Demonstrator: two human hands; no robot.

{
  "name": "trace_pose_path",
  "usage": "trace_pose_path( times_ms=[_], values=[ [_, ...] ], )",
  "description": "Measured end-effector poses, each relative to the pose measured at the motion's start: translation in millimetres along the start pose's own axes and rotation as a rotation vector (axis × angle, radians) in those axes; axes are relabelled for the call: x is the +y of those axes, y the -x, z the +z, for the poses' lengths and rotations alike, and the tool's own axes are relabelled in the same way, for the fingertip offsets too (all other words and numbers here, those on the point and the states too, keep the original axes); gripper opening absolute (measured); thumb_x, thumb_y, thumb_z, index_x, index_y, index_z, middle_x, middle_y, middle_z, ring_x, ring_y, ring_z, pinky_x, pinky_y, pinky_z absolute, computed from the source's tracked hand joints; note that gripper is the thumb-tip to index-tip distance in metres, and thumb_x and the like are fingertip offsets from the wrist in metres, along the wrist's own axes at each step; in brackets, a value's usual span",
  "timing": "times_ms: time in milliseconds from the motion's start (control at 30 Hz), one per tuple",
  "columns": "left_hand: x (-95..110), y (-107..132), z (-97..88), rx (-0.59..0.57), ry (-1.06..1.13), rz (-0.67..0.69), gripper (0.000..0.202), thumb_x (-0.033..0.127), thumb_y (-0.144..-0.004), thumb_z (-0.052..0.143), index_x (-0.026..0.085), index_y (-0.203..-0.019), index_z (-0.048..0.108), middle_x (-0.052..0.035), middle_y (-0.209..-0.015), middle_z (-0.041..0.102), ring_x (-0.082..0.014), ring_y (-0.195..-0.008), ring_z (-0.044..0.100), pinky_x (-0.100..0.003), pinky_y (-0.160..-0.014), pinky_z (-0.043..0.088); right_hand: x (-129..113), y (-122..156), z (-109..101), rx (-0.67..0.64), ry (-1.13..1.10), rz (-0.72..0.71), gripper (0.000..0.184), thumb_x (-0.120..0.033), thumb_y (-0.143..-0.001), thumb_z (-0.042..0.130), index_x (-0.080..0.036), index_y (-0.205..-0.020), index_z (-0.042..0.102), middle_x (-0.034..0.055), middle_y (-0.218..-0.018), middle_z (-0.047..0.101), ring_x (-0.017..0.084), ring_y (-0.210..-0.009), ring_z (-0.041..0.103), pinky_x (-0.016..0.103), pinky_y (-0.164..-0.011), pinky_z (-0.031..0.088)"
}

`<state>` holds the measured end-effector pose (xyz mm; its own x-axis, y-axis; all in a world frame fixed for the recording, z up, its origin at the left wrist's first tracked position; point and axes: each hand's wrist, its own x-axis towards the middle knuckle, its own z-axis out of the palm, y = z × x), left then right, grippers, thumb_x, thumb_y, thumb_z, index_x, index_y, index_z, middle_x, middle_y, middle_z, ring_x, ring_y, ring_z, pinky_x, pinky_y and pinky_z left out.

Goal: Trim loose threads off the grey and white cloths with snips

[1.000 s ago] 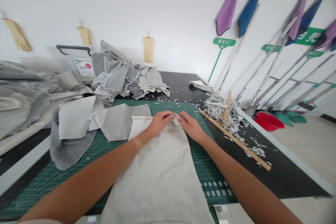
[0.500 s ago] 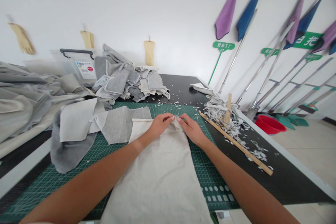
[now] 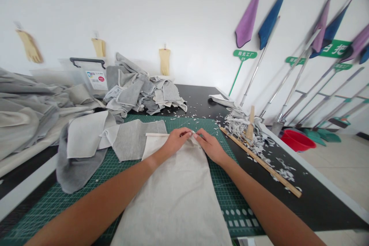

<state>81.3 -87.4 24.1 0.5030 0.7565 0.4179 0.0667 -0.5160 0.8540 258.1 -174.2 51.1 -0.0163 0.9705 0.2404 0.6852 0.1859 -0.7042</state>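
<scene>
A long strip of light grey cloth (image 3: 175, 192) lies along the green cutting mat (image 3: 86, 196), running from the table's near edge to the middle. My left hand (image 3: 174, 141) and my right hand (image 3: 210, 145) meet at the cloth's far end, fingertips pinching its edge close together. A thin pale wooden stick (image 3: 157, 135) shows at the far end of the cloth, just left of my left hand.
Grey cloth pieces (image 3: 95, 138) lie left on the mat, with a bigger pile (image 3: 144, 92) and a clear plastic box (image 3: 89, 77) behind. A long wooden ruler (image 3: 259, 161) and white cloth scraps (image 3: 245, 123) lie right on the black table. Mops (image 3: 288, 69) lean against the wall; a red basin (image 3: 296, 140) is on the floor.
My hands have stayed pinched at the cloth's far edge. The view has tilted slightly, shifting the scene down a little.
</scene>
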Motion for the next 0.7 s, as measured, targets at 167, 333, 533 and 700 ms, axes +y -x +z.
trace_pose_path(
  times_ms=[167, 333, 533, 700],
  values=[
    [2.6, 0.1, -0.8, -0.019, 0.001, -0.005, 0.025, 0.033, -0.091, 0.055, 0.018, -0.094, 0.074, -0.0035, -0.093, 0.074, -0.0186, -0.087, 0.064, -0.027, -0.08, 0.046, -1.2, 0.5, -0.5, -0.008, -0.01, -0.015, 0.036, -0.058, -0.099, 0.039, -0.026, -0.095, 0.055, -0.0065, -0.066, 0.052, 0.015, -0.062, 0.051, 0.025, -0.059, 0.033],
    [5.8, 1.0, -1.6, -0.028, -0.002, -0.015, 0.024, 0.033, -0.091, 0.055, 0.017, -0.092, 0.074, -0.0036, -0.092, 0.073, -0.0185, -0.086, 0.063, -0.026, -0.078, 0.045, -1.9, 0.6, -0.6, -0.02, 0.0, -0.018, 0.036, -0.058, -0.1, 0.038, -0.026, -0.095, 0.055, -0.0062, -0.065, 0.051, 0.015, -0.062, 0.051, 0.025, -0.059, 0.033],
    [7.2, 1.8, -1.5, -0.028, -0.004, -0.015, 0.023, 0.032, -0.09, 0.055, 0.017, -0.089, 0.073, -0.003, -0.089, 0.072, -0.018, -0.084, 0.062, -0.026, -0.076, 0.044, -2.6, 1.2, 0.3, -0.03, 0.034, -0.028, 0.034, -0.056, -0.101, 0.037, -0.026, -0.096, 0.053, -0.0059, -0.067, 0.052, 0.016, -0.062, 0.053, 0.025, -0.059, 0.032],
    [7.0, 2.8, -1.5, -0.034, 0.022, -0.023, 0.027, 0.038, -0.091, 0.056, 0.017, -0.086, 0.071, -0.0021, -0.085, 0.07, -0.0175, -0.081, 0.061, -0.026, -0.075, 0.044, 2.5, -0.5, 5.8, -0.009, 0.036, -0.049, 0.037, -0.053, -0.103, 0.03, -0.025, -0.087, 0.048, -0.0035, -0.07, 0.053, 0.017, -0.064, 0.053, 0.026, -0.061, 0.034]
  ],
)
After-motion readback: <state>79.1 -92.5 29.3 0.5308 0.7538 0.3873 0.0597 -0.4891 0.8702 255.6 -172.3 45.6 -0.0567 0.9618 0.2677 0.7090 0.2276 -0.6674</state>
